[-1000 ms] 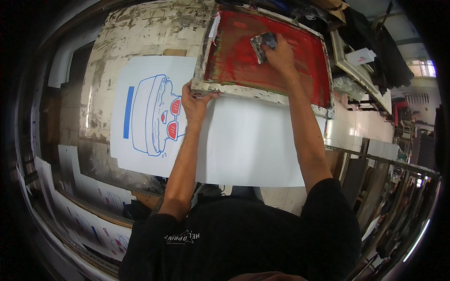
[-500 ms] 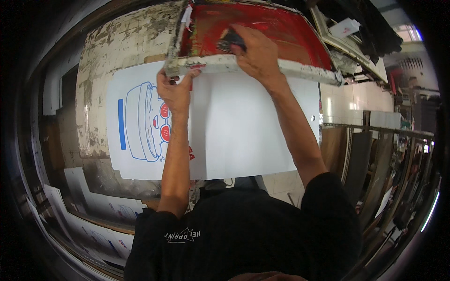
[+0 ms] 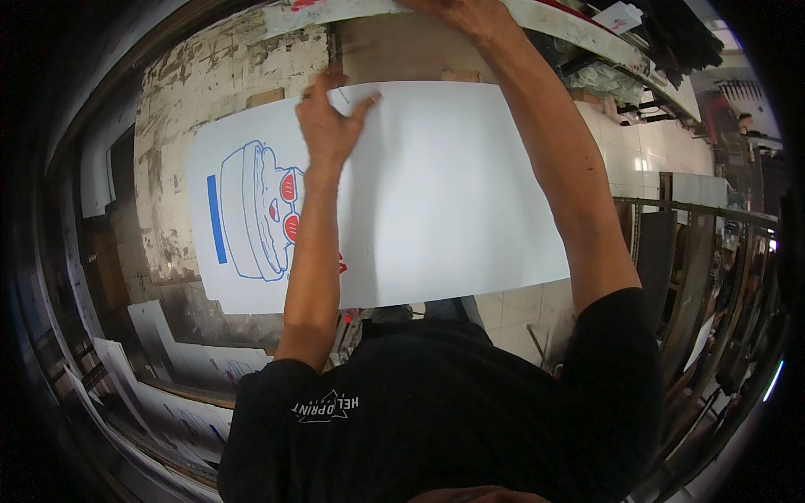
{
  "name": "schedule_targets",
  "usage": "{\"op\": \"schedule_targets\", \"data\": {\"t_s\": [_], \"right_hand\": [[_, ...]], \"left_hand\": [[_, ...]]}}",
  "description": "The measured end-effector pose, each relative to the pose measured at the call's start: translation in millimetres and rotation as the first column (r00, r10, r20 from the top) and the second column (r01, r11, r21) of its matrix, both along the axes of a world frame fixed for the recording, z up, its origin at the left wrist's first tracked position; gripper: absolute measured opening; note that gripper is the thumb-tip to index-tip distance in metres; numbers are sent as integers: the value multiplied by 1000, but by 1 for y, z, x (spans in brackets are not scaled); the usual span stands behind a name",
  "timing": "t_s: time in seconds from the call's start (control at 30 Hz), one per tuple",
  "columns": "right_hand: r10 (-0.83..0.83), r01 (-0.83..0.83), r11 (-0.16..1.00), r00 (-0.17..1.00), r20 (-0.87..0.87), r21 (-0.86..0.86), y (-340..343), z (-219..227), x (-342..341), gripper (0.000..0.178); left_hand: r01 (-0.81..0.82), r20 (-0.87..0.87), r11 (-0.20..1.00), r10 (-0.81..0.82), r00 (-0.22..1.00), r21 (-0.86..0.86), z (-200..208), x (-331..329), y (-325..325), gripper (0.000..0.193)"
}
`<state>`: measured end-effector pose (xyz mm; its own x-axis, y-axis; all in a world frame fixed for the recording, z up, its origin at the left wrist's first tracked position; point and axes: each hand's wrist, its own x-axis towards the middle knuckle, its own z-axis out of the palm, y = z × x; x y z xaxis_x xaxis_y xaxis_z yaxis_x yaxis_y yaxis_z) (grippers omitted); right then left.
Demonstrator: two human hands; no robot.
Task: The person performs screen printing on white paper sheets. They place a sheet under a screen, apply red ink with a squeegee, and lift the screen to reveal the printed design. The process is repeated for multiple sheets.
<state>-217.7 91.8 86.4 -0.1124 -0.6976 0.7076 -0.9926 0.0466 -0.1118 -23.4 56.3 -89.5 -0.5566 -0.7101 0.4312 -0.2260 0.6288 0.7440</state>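
Note:
A large white sheet [image 3: 453, 193] lies on the worktable, printed at its left with a blue line drawing [image 3: 251, 210] with red patches. My left hand [image 3: 331, 121] is open over the sheet's far edge, thumb and fingers apart, with nothing seen between them. My left forearm covers part of the print. At the top rim my right hand [image 3: 461, 8] is mostly cut off, its fingers out of sight, so what it holds is hidden. It is by the pale, ink-stained edge of a screen-printing frame [image 3: 579, 33], raised at the far side.
A worn, blotched board [image 3: 189, 168] extends left of the sheet. Printed sheets [image 3: 176, 411] rest on a rack at lower left. Metal racks [image 3: 696, 285] stand at right, and crumpled plastic [image 3: 608, 84] hangs beneath the frame's right end.
The screen frame has swung up and away, uncovering the sheet's far edge. My right hand has gone with it to the top rim. My left hand has come off the frame and its fingers have spread.

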Motion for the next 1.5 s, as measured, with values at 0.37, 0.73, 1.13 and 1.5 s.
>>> {"op": "schedule_targets", "data": {"t_s": [0.37,0.73,1.13,1.5], "right_hand": [[-6,6,999,1000,-14,-33,-4,4,-5,23],[-30,28,996,999,27,90,-5,5,0,22],[-109,107,993,992,62,41,9,-19,12,29],[-93,79,984,993,78,161,6,-13,11,30]], "left_hand": [[153,660,988,-136,739,33,-59,-15,43,94],[137,694,990,-69,717,-44,-58,-20,53,98],[169,775,984,-59,629,-62,-47,-31,67,94],[181,751,977,-33,660,-116,-62,-35,62,87]]}}
